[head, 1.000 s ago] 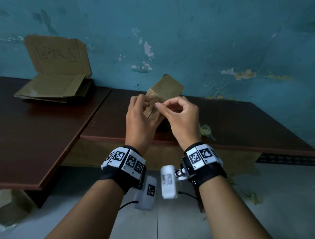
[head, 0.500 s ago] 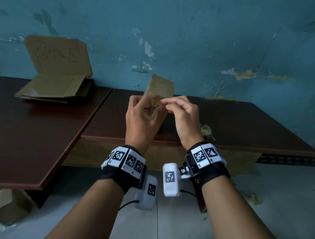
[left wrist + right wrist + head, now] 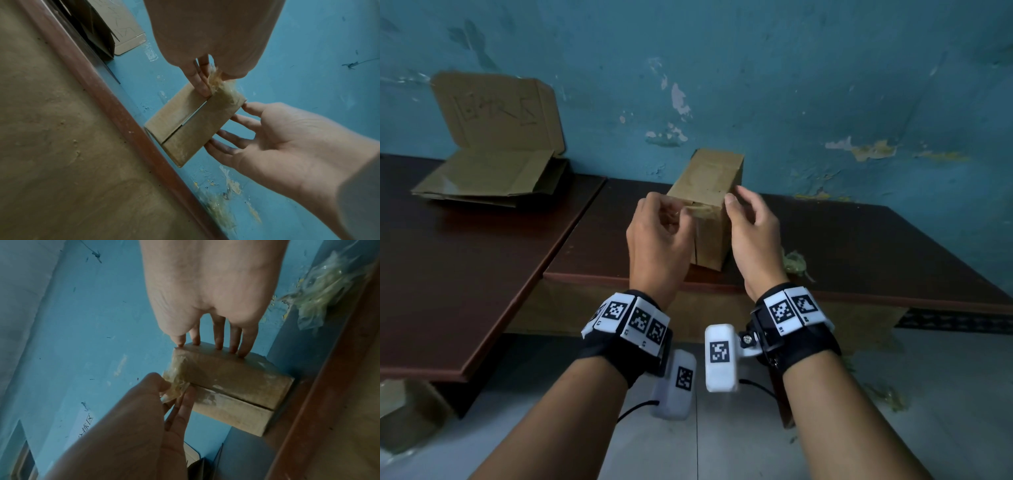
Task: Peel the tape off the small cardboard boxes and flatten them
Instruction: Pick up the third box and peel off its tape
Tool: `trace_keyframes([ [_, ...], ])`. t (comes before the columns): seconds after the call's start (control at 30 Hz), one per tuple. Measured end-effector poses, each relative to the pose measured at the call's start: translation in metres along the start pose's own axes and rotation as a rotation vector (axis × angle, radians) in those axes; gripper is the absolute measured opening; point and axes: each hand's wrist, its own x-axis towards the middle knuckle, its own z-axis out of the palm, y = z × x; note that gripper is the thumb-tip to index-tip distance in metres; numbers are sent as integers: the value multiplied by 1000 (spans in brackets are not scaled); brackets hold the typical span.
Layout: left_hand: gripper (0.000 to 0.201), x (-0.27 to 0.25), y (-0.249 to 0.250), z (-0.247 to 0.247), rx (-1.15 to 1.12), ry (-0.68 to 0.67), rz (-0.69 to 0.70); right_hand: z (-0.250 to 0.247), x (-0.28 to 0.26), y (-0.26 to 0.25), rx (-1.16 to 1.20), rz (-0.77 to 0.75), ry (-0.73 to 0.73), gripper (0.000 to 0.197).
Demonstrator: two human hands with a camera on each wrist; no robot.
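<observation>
At counter's front edge, small cardboard box (image 3: 705, 205) upright: light, stiff. Left hand (image 3: 659, 236) pinching crumpled tape (image 3: 174, 382) near top; right hand (image 3: 751, 226), fingers (image 3: 234, 340) straight, steadying side. Best grip: loose tape end.

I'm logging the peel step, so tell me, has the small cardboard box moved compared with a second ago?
Yes. The small cardboard box was tilted in the air above the dark table's near edge; now it stands upright, lower, apparently on that table.

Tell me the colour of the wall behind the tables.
Blue-green wall, with patches of peeling paint; the head view shows it best.
</observation>
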Motion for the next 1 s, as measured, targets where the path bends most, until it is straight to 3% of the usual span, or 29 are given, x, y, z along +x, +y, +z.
trace_keyframes([
  [0.2,10,-4,7,-1,-55,-61,-12,1,0,6,70,103,-34,69],
  [0.3,33,-6,11,-2,-84,-100,-9,2,1,8,84,106,-38,82],
  [0.37,44,-6,10,-1,-64,-114,4,1,2,8,89,96,-29,77],
  [0.5,29,-1,4,-3,-27,-92,50,-1,2,7,67,88,-38,74],
  [0.67,25,3,-1,-4,-18,-106,49,-1,2,7,40,79,-42,80],
  [0.87,27,3,-2,-2,-73,-119,9,-1,2,6,11,85,-62,69],
  [1.0,29,2,-2,0,-137,-161,-70,-1,3,7,3,88,-68,72],
])
